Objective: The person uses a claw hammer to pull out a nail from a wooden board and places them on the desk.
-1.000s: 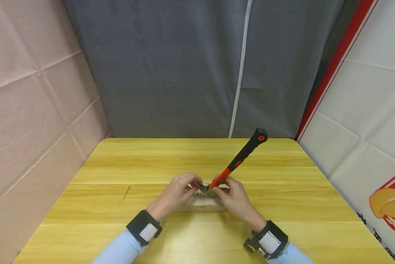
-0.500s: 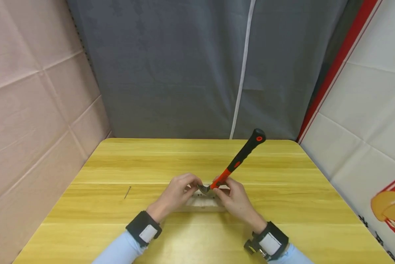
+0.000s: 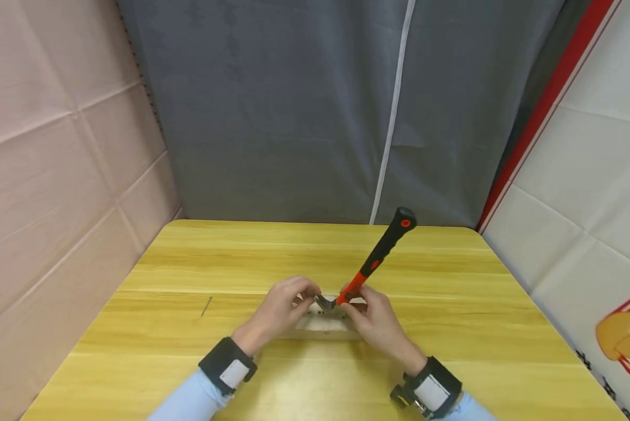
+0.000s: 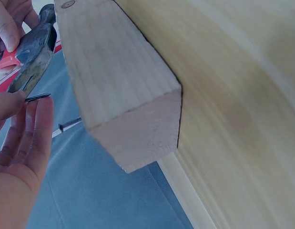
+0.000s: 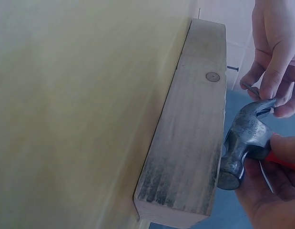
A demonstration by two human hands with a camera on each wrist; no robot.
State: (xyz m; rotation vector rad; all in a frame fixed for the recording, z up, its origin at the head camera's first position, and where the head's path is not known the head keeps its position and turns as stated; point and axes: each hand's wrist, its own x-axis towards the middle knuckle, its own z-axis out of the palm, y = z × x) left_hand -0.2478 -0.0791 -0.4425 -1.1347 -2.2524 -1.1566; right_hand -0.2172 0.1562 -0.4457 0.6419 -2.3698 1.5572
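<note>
My right hand [image 3: 378, 321] grips a claw hammer [image 3: 378, 251] low on its red and black handle, close to the head. The handle slants up and away to the right. In the right wrist view the hammer head [image 5: 247, 133] is beside a wooden block [image 5: 185, 114], its claw toward the left hand. My left hand [image 3: 285, 307] pinches a nail [image 4: 37, 97] between thumb and fingers, right at the claw. Whether the claw grips the nail is hard to tell. Another nail [image 5: 232, 68] sticks out from the block. Both hands are over the block.
A loose nail [image 3: 206, 306] lies on the wooden table [image 3: 151, 339], left of the hands. A round mark [image 5: 212, 77] shows on the block's side. A grey curtain [image 3: 272, 117] hangs behind the table, with cloth panels at both sides.
The hammer's handle has tipped a little left and more upright. Both hands have stayed almost in place. The head view has shifted slightly.
</note>
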